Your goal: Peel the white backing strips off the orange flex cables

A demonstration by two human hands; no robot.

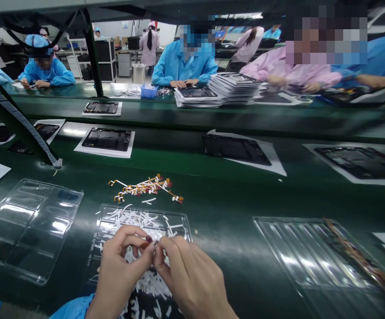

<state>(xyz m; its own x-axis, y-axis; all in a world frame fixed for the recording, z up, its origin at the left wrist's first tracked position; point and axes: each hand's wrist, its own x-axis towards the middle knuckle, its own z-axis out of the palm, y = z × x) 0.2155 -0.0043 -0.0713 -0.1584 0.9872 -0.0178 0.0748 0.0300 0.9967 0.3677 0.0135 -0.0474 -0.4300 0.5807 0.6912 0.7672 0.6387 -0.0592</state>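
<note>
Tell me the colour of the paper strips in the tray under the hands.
White strips, seen in the head view.

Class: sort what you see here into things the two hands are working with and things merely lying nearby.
In use:
left hand
right hand
small flex cable pinched between both
tray of white paper strips
pile of flex cables

Lying about:
empty clear tray
tablet housing
stacked housings

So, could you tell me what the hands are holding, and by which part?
Both hands, left and right, pinch a small flex part by its ends.
</note>
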